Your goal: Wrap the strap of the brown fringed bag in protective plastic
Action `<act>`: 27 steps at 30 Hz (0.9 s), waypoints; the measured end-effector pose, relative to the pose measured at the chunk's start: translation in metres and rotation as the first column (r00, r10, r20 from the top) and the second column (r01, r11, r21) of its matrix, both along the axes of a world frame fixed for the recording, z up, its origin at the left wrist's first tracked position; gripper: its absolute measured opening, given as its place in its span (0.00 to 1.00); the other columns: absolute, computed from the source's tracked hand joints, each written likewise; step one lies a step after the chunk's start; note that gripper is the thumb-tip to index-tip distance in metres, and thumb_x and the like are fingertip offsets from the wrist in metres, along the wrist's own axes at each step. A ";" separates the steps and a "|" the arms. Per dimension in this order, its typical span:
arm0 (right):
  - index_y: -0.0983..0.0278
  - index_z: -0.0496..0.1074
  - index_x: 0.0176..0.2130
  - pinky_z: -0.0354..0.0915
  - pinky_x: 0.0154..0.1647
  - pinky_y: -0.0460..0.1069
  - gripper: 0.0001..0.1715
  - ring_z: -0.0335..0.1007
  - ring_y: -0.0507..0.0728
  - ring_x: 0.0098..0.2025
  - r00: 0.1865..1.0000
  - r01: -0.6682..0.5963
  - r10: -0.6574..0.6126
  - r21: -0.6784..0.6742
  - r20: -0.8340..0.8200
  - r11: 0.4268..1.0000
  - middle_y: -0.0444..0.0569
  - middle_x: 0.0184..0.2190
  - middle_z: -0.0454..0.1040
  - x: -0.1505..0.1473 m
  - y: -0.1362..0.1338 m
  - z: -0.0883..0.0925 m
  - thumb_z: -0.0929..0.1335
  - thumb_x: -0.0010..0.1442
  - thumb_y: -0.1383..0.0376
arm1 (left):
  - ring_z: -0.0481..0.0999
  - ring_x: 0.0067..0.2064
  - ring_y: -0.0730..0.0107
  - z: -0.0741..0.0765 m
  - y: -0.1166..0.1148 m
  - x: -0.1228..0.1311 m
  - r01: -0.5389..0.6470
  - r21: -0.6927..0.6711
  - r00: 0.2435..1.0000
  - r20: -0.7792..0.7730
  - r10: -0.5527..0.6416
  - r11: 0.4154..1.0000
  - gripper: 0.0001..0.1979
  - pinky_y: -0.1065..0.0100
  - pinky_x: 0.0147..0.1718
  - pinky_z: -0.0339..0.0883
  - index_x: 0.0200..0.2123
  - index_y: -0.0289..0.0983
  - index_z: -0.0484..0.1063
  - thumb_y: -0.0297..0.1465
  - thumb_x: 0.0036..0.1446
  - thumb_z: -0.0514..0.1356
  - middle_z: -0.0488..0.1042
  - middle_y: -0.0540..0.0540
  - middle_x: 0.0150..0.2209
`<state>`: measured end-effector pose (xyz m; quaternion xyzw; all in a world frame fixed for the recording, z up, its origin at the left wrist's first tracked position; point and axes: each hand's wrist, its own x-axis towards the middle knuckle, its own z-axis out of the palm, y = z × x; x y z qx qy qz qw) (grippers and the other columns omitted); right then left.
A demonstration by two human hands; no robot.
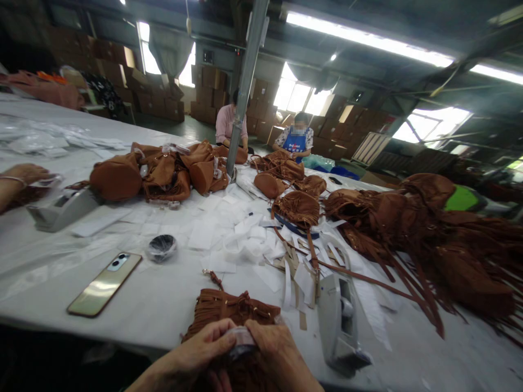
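Note:
At the near edge of the white table [171, 305], my left hand [204, 348] and my right hand [275, 351] are closed together on a small clear plastic-wrapped piece [242, 340]. That piece lies on a brown fringed bag [229, 310] just in front of me. Both hands pinch it from either side, thumbs almost touching. The bag's lower part is hidden under my hands.
A grey tape dispenser [341, 321] stands to the right, a phone [105, 284] and a tape roll [162, 246] to the left. Brown fringed bags [429, 234] pile at right and centre-left [155, 171]. White paper scraps [249, 239] litter the middle. Another person's hand [22, 177] is far left; two people [296, 141] work beyond a pole [245, 87].

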<state>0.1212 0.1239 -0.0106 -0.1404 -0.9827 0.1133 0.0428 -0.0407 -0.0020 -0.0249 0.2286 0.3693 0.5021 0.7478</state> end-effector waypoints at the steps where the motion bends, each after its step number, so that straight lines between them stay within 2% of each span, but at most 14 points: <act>1: 0.62 0.66 0.36 0.53 0.26 0.47 0.04 0.73 0.55 0.28 1.000 0.003 -0.003 0.004 -0.001 1.000 0.44 0.27 0.77 0.000 0.000 0.000 0.65 0.57 0.69 | 0.72 0.18 0.78 0.001 -0.001 -0.001 0.019 0.016 0.999 -0.027 -0.019 1.000 0.20 0.82 0.12 0.51 0.39 0.38 0.61 0.48 0.57 0.59 0.72 0.48 0.34; 4: 0.62 0.66 0.37 0.53 0.26 0.46 0.06 0.73 0.55 0.28 1.000 0.013 -0.013 0.003 -0.013 1.000 0.44 0.27 0.77 -0.001 0.002 0.002 0.64 0.57 0.70 | 0.72 0.18 0.77 0.004 0.001 -0.005 0.033 0.051 0.995 -0.098 -0.028 0.998 0.21 0.81 0.13 0.53 0.42 0.37 0.63 0.48 0.57 0.59 0.72 0.46 0.35; 8: 0.61 0.65 0.38 0.52 0.26 0.47 0.07 0.74 0.55 0.30 0.999 0.026 -0.027 -0.036 -0.037 0.999 0.43 0.29 0.77 -0.003 0.006 0.005 0.66 0.57 0.69 | 0.67 0.14 0.80 0.009 0.008 -0.008 -0.015 0.060 0.987 -0.160 0.024 0.998 0.23 0.79 0.11 0.50 0.42 0.36 0.65 0.50 0.57 0.56 0.72 0.45 0.34; 13: 0.61 0.65 0.40 0.53 0.27 0.47 0.08 0.74 0.55 0.30 0.999 0.012 -0.014 -0.050 -0.037 0.999 0.42 0.29 0.77 -0.003 0.008 0.007 0.67 0.58 0.68 | 0.65 0.14 0.82 0.017 0.009 -0.012 0.056 0.082 0.952 -0.303 -0.029 0.995 0.21 0.79 0.11 0.48 0.41 0.37 0.66 0.50 0.59 0.55 0.71 0.49 0.30; 18: 0.62 0.65 0.42 0.55 0.29 0.47 0.11 0.74 0.55 0.32 0.998 0.004 -0.010 -0.086 -0.069 0.996 0.45 0.32 0.78 -0.004 0.006 0.006 0.66 0.57 0.71 | 0.67 0.14 0.79 0.016 0.007 -0.014 0.078 0.084 0.974 -0.220 -0.058 0.993 0.20 0.79 0.12 0.50 0.39 0.38 0.63 0.50 0.59 0.54 0.70 0.51 0.29; 20: 0.63 0.66 0.42 0.57 0.30 0.46 0.10 0.74 0.55 0.33 0.996 0.010 -0.020 -0.116 -0.087 0.993 0.45 0.32 0.78 -0.005 0.005 0.006 0.65 0.59 0.70 | 0.67 0.14 0.79 0.014 0.009 -0.014 0.047 0.066 0.978 -0.207 -0.032 0.997 0.21 0.80 0.11 0.49 0.38 0.38 0.63 0.51 0.58 0.55 0.70 0.51 0.29; 22: 0.63 0.67 0.41 0.60 0.32 0.46 0.07 0.74 0.56 0.34 0.990 0.010 -0.035 -0.178 -0.138 0.984 0.46 0.32 0.78 -0.006 0.007 0.008 0.65 0.61 0.66 | 0.66 0.13 0.80 0.013 0.011 -0.013 -0.018 0.057 0.979 -0.202 0.029 0.998 0.23 0.80 0.11 0.49 0.37 0.37 0.64 0.52 0.56 0.58 0.70 0.50 0.28; 23: 0.63 0.68 0.42 0.62 0.34 0.46 0.10 0.75 0.56 0.35 0.982 0.011 -0.053 -0.220 -0.184 0.975 0.47 0.34 0.78 -0.005 0.011 0.010 0.66 0.62 0.61 | 0.66 0.13 0.80 0.013 0.013 -0.013 -0.060 0.056 0.979 -0.192 0.070 0.997 0.23 0.80 0.10 0.50 0.37 0.36 0.66 0.51 0.55 0.59 0.69 0.51 0.28; 25: 0.63 0.68 0.47 0.66 0.38 0.47 0.23 0.74 0.57 0.38 0.948 0.051 -0.141 -0.302 -0.284 0.952 0.50 0.37 0.77 -0.004 0.025 0.011 0.65 0.61 0.49 | 0.65 0.13 0.80 0.014 0.016 -0.015 -0.163 0.042 0.976 -0.143 0.167 0.986 0.23 0.79 0.09 0.51 0.37 0.34 0.68 0.50 0.53 0.61 0.68 0.52 0.26; 27: 0.63 0.68 0.50 0.68 0.39 0.47 0.29 0.74 0.56 0.38 0.889 0.215 -0.317 -0.310 -0.331 0.926 0.50 0.38 0.77 -0.001 0.049 0.007 0.60 0.63 0.45 | 0.64 0.13 0.81 0.016 0.020 -0.018 -0.261 0.001 0.962 -0.080 0.260 0.965 0.22 0.79 0.09 0.51 0.39 0.33 0.70 0.48 0.53 0.62 0.67 0.52 0.25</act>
